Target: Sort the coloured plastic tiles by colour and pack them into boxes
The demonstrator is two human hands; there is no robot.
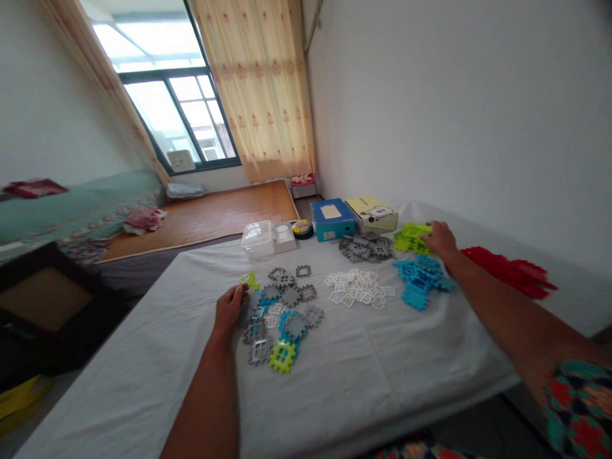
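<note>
My left hand [230,305] rests with curled fingers on the left edge of a flat joined patch of grey, blue and lime plastic tiles [282,315]. My right hand [440,238] reaches far over the table and touches the heap of lime green tiles [410,237]; its fingers are bent over the heap's edge, and whether they grip a tile is hidden. Sorted heaps lie between the hands: white tiles [357,287], dark grey tiles [366,247], blue tiles [419,275]. Red tiles [511,271] lie right of my forearm.
The table wears a white cloth [143,376]. At its far edge stand a clear plastic box [259,239], a white tub [284,236], a small round tin [302,228], a blue box [332,218] and a pale yellow box [373,212]. A wall runs along the right; a bed and window lie beyond.
</note>
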